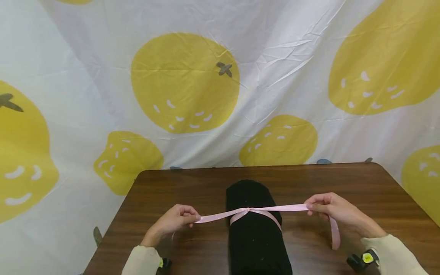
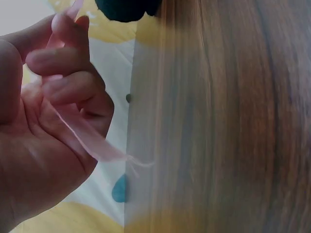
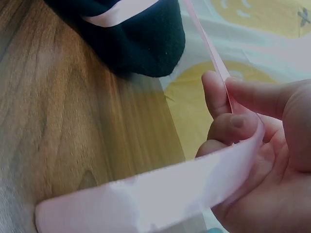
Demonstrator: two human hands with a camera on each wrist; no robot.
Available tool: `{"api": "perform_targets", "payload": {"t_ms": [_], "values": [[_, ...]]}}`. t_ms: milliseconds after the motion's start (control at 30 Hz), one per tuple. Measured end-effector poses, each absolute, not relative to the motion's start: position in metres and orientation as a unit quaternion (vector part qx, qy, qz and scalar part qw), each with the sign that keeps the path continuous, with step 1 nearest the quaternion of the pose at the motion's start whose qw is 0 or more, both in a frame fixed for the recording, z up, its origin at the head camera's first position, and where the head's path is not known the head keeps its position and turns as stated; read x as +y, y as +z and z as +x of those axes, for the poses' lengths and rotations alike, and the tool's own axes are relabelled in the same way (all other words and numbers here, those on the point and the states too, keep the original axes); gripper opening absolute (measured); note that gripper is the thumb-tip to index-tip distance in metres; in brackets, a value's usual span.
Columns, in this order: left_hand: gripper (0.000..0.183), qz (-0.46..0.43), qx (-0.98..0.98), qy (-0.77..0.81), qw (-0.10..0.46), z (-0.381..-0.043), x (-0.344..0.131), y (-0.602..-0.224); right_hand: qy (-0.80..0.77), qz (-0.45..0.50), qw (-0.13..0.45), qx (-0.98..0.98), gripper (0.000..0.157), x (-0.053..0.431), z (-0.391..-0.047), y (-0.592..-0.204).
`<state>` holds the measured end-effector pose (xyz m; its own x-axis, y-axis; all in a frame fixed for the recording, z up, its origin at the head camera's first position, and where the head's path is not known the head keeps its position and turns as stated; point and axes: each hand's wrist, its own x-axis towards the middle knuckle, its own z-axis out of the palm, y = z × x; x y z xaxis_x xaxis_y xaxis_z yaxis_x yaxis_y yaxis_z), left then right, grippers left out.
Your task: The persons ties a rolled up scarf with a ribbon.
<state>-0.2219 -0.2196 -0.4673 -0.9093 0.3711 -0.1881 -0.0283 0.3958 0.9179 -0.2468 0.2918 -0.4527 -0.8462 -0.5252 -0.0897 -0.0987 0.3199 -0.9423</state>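
A pink ribbon [image 1: 285, 208] wraps round a long black cloth bundle [image 1: 256, 244] and crosses in a knot on its top. My left hand [image 1: 173, 221] pinches one end, drawn out to the left; in the left wrist view a short frayed tail [image 2: 97, 145] hangs below the curled fingers. The other side runs to my right hand [image 1: 338, 210], pinched between thumb and finger. From that hand a longer loose tail [image 1: 335, 233] dangles, wide and close in the right wrist view. Both stretches look taut above the bundle.
The bundle lies on a brown wooden table [image 1: 192, 187], whose far edge meets a white curtain [image 1: 113, 95] printed with yellow fruit. A dark device is strapped at each wrist, near the cream sleeves [image 1: 395, 252].
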Motion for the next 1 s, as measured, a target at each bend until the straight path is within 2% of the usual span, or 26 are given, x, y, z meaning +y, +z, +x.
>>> {"api": "perform_targets", "payload": {"t_ms": [533,833,1000], "values": [[0.030,0.099,0.809,0.536,0.219,-0.231,-0.246,-0.478,-0.588,-0.213,0.232,0.746,0.030,0.325,-0.255,-0.465],[0.035,0.060,0.807,0.557,0.188,-0.235,-0.257,-0.486,-0.622,-0.201,0.257,0.712,0.027,0.347,-0.260,-0.476],[0.033,0.045,0.807,0.561,0.180,-0.237,-0.262,-0.488,-0.665,-0.187,0.293,0.661,0.030,0.356,-0.261,-0.480]]}}
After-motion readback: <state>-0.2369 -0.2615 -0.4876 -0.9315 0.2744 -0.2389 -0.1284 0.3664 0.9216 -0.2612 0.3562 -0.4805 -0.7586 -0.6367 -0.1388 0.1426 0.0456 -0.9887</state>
